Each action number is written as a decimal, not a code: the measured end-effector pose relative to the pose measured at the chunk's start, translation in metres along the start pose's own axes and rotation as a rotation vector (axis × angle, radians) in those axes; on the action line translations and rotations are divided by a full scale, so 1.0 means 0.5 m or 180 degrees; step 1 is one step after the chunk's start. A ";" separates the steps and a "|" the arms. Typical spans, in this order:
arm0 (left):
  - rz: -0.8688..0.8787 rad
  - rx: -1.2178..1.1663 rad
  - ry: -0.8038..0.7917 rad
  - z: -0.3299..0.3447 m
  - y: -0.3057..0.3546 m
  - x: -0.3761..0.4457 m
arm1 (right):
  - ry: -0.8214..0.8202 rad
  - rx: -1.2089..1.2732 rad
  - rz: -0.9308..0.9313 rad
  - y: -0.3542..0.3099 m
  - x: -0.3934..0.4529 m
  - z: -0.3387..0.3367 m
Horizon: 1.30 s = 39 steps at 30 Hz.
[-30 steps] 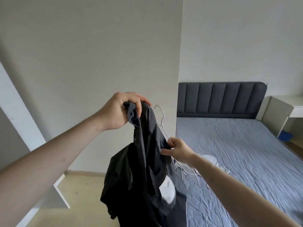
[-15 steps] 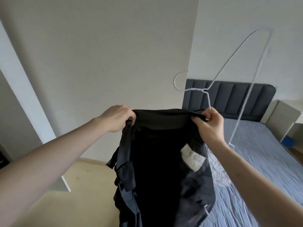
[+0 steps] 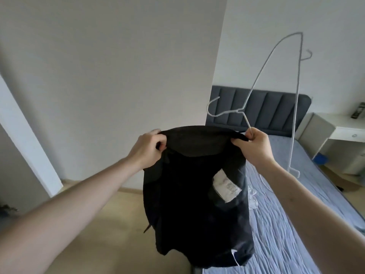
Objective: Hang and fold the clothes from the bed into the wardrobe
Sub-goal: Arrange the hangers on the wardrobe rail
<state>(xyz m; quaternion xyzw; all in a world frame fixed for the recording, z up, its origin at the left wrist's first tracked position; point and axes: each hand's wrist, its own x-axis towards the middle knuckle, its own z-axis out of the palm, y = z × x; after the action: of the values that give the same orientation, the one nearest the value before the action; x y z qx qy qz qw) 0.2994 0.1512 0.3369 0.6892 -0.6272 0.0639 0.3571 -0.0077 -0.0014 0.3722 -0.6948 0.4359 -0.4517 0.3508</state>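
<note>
A black garment hangs in front of me, stretched open at its top edge, with a white label showing inside. My left hand grips the left end of that edge. My right hand pinches the right end together with a white wire hanger, which sticks up and to the right, its hook pointing left. The bed with a blue-grey sheet lies to the right, and a bit of white cloth shows on it behind the garment.
A dark padded headboard stands at the bed's far end. A white bedside desk is at the right, with a blue object under it. A white panel edge slants at the left. Light floor lies below.
Both hands went from bunching the garment to spreading its top edge wide. The right hand lifted the hanger off the bed, and it now stands upright. My view shifted slightly left and closer.
</note>
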 end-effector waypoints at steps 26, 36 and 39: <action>-0.1252 -0.1942 -0.0829 0.130 0.066 0.001 | -0.0424 0.1105 0.0330 -0.003 -0.068 0.113; -0.2728 -0.1741 -0.1913 0.346 -0.035 -0.384 | -0.0788 0.1307 0.0348 -0.004 -0.085 0.142; -0.3134 -0.1681 -0.1795 0.375 -0.059 -0.370 | -0.0852 0.1337 0.0303 0.002 -0.082 0.139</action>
<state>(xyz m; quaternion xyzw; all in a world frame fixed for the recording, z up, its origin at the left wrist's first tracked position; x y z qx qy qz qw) 0.2211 0.1941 0.0876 0.7762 -0.3009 -0.4497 0.3237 0.0482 0.0424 0.3342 -0.6390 0.3145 -0.4194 0.5630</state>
